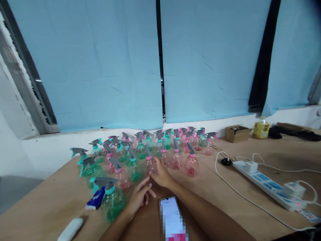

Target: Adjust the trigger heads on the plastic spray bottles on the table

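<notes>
My right hand [162, 173] is wrapped round the near side of a clear pink spray bottle [149, 162] with a grey trigger head, standing upright in the front of a group of bottles. Close by on the left, my left hand [142, 195] holds nothing, its fingers loosely bent and apart. A green spray bottle [135, 171] stands just beyond it, and a larger-looking green bottle [113, 204] is left of its wrist. Several more pink and green bottles stand behind, among them a pink bottle [192, 165] at the right end.
A phone [172, 214] lies between my forearms. A blue packet [95, 198] and a white rounded object [71, 229] are at left. On the right are a power strip [265, 184] with white cables, a cardboard box [237, 134] and a yellow-labelled bottle [261, 129]. Blue curtains hang behind.
</notes>
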Available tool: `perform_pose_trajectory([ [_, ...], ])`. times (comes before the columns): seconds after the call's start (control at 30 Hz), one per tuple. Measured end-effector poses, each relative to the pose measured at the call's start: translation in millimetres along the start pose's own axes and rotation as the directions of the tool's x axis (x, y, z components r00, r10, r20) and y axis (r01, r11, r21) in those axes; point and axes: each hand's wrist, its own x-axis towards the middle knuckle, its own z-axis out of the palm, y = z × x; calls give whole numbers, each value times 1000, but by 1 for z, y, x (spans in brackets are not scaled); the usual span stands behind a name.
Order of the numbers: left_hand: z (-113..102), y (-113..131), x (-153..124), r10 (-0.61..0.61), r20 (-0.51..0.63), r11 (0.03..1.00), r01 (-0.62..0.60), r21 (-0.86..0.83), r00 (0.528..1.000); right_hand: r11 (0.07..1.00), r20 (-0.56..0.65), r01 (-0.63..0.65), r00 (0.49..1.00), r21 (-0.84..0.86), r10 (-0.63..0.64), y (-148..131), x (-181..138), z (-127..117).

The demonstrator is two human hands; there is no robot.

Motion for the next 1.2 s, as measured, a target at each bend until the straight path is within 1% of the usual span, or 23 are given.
perform_pose_trajectory([
  [0.13, 0, 1, 0, -6, 5, 1000, 6, -8, 1000, 992, -24, -47, 998, 115, 50, 3, -3, 6],
  [0.2, 1, 2, -1, 0, -2, 1000, 0, -6, 1000, 988, -11, -62, 998, 143, 64, 2, -4, 9],
  [0.27, 1, 2, -2, 1, -17, 1000, -1, -4, 1000, 989, 17, -53, 999, 136, 51, 1, -5, 9],
  [0.33, 0, 2, -2, -6, -35, 1000, 6, 2, 999, 996, -1, -18, 1000, 90, 19, -3, -6, 8],
  [0.37, 0, 3, -3, -10, -35, 1000, 10, 10, 999, 999, -42, 3, 999, 43, -1, -5, -5, 6],
  [0.43, -1, 3, -3, -6, -8, 999, 7, 38, 1000, 996, -160, 15, 987, -89, -30, -9, -4, 1],
  [0.53, -2, 5, -4, 9, 41, 997, -13, 82, 999, 962, -347, -44, 936, -270, -54, -12, 0, -10],
  [0.6, -2, 6, -5, 11, 40, 996, -14, 93, 999, 940, -409, -84, 911, -330, -62, -8, 2, -16],
  [0.67, -1, 7, -6, 8, 35, 996, -11, 89, 999, 926, -402, -93, 913, -365, -67, 1, 4, -19],
  [0.8, 1, 10, -8, 7, 35, 997, -9, 77, 999, 918, -290, -47, 954, -394, -76, 21, 5, -21],
  [0.87, 2, 12, -9, 0, 32, 997, -2, 74, 999, 917, -257, -31, 963, -397, -79, 25, 7, -22],
  [0.93, 2, 14, -10, -11, 31, 997, 9, 71, 999, 919, -253, -9, 962, -395, -100, 25, 9, -24],
  [1.0, 2, 15, -11, -13, 30, 998, 11, 69, 999, 926, -281, 4, 952, -378, -119, 22, 11, -27],
  [1.1, 1, 15, -11, -8, 36, 997, 6, 72, 999, 936, -329, -23, 939, -351, -100, 18, 13, -29],
  [1.2, 0, 13, -10, -3, 48, 997, -1, 78, 999, 931, -293, -39, 953, -363, -75, 18, 13, -29],
])
